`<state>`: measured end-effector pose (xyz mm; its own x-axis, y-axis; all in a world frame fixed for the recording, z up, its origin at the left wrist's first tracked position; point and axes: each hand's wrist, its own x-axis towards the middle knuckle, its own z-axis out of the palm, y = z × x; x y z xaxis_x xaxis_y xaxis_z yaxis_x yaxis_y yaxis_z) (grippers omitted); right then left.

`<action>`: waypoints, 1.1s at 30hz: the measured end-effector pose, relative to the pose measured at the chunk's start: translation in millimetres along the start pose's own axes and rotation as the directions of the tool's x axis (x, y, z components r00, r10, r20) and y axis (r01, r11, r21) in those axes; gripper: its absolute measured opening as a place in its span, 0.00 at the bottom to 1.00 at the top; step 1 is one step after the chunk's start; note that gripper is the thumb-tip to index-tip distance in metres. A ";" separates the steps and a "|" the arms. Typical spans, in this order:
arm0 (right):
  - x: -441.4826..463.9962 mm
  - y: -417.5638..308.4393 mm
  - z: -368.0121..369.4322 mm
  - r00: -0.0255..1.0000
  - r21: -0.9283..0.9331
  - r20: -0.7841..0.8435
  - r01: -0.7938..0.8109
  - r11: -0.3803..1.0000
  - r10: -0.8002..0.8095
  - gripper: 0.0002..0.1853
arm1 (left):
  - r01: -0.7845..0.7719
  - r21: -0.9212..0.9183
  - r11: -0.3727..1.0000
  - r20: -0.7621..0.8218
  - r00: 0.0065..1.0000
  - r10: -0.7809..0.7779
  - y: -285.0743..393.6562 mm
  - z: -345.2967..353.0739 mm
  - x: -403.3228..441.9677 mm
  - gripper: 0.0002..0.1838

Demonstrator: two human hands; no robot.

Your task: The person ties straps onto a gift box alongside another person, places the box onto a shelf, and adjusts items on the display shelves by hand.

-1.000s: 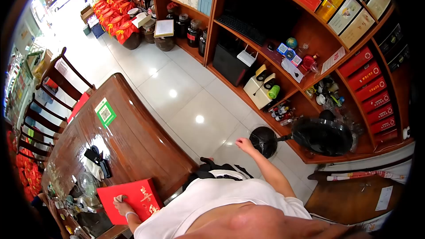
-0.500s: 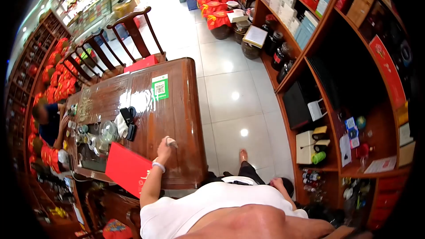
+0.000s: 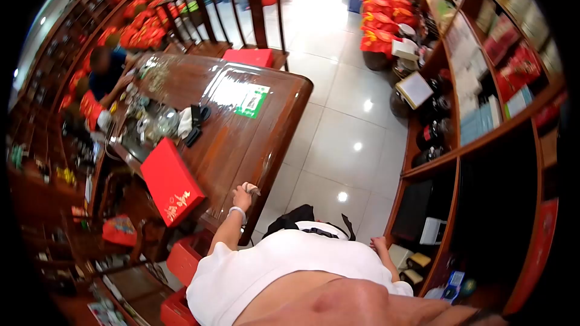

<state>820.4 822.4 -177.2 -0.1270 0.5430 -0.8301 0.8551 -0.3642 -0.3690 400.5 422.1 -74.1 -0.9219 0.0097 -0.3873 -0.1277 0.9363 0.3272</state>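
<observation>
My left hand (image 3: 241, 198), with a pale band on its wrist, is closed around a small crumpled beige piece (image 3: 251, 189) whose kind I cannot make out. It is above the near right end of a glossy dark wooden table (image 3: 266, 145). To its left, a flat red box (image 3: 173, 181) with gold writing lies over the table's near edge. My right hand (image 3: 379, 245) hangs low at my side near the shelving, fingers loosely bent and apart, with nothing visible in it.
A green-edged QR card (image 3: 252, 102), glassware and a black object (image 3: 194, 125) are on the table. A person (image 3: 109, 75) sits at its far left. Wooden chairs (image 3: 258, 24) line the far side. Shelving (image 3: 456, 163) and red-covered jars (image 3: 379, 22) flank the tiled aisle (image 3: 338, 139).
My view has turned left and my body has shifted along the table. The left hand still grips the beige piece, now nearer the table's right edge. More of the red box shows.
</observation>
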 end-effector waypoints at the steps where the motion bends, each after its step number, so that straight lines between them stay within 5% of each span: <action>1: 11.8 -22.1 -5.3 1.000 -0.106 0.012 0.018 0.994 -0.017 0.12 | 0.031 -0.027 0.999 -0.006 0.999 -0.031 9.2 1.5 2.2 0.19; 9: 110.0 -217.8 16.4 0.896 -0.079 0.096 0.442 0.893 -0.435 0.10 | 0.341 -0.035 0.939 -0.105 0.933 -0.343 42.5 -16.0 23.9 0.16; 12: 107.2 -282.4 31.7 0.901 0.074 0.093 0.419 0.905 -0.424 0.11 | -0.115 0.035 0.993 -0.230 0.966 0.120 -29.2 41.8 74.3 0.14; 13: 111.5 -291.5 38.0 0.906 0.094 0.116 0.398 0.913 -0.407 0.12 | -0.061 -0.136 0.989 -0.181 0.983 0.036 17.9 -0.2 53.8 0.14; 14: 109.6 -302.8 39.5 0.908 -0.069 0.124 0.410 0.909 -0.400 0.11 | 0.278 -0.128 0.952 -0.128 0.947 -0.294 32.7 -5.6 51.8 0.19; 15: 104.7 -313.5 40.9 0.912 -0.232 0.143 0.410 0.882 -0.386 0.11 | 0.342 -0.030 0.939 -0.107 0.933 -0.343 13.6 12.7 64.5 0.25; 17: 141.7 -317.3 46.6 0.877 -0.441 0.264 0.480 0.759 -0.401 0.12 | 0.590 -0.164 0.790 -0.061 0.794 -0.605 66.4 -23.0 60.2 0.29; 21: 150.1 -374.2 38.8 0.901 -0.516 0.304 0.428 0.742 -0.308 0.14 | 0.692 -0.358 0.627 -0.123 0.630 -0.766 93.6 -14.2 96.8 0.26; 23: 178.6 -405.6 37.3 0.941 -0.519 0.287 0.311 0.796 -0.180 0.18 | 0.641 -0.371 0.672 -0.075 0.700 -0.710 119.3 -18.8 122.8 0.21; 25: 211.4 -444.7 44.1 0.942 -0.635 0.305 0.313 0.706 -0.142 0.17 | 0.503 -0.414 0.758 -0.121 0.795 -0.594 156.0 -21.8 148.2 0.16; 26: 236.2 -465.7 50.5 0.935 -0.693 0.324 0.338 0.637 -0.143 0.16 | 0.439 -0.488 0.755 -0.098 0.832 -0.547 169.1 -19.6 164.0 0.14; 27: 254.8 -487.2 59.4 0.928 -0.749 0.346 0.361 0.556 -0.137 0.15 | 0.159 -0.715 0.681 -0.162 0.910 -0.382 168.2 2.5 182.1 0.13; 29: 274.5 -549.8 87.9 0.875 -0.788 0.445 0.483 0.381 -0.189 0.15 | 0.231 -0.664 0.711 -0.099 0.915 -0.391 208.9 -1.5 211.1 0.12; 31: 280.3 -622.1 122.0 0.796 -0.752 0.542 0.603 0.267 -0.269 0.15 | -0.058 -0.634 0.771 -0.271 0.951 -0.151 251.3 -5.0 232.1 0.11; 32: 284.0 -654.2 141.9 0.758 -0.717 0.570 0.647 0.260 -0.317 0.15 | 0.074 -0.702 0.708 -0.120 0.968 -0.220 297.4 -43.5 226.9 0.11; 33: 288.3 -687.5 164.1 0.716 -0.679 0.597 0.691 0.248 -0.361 0.15 | 0.130 -0.494 0.860 -0.165 0.957 -0.239 275.3 6.4 253.3 0.14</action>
<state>113.4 1105.1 -231.4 -0.6998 0.0688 -0.7110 0.4658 0.7986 -0.3811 134.2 684.5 -87.5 -0.9118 -0.2727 -0.3070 -0.4104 0.6330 0.6564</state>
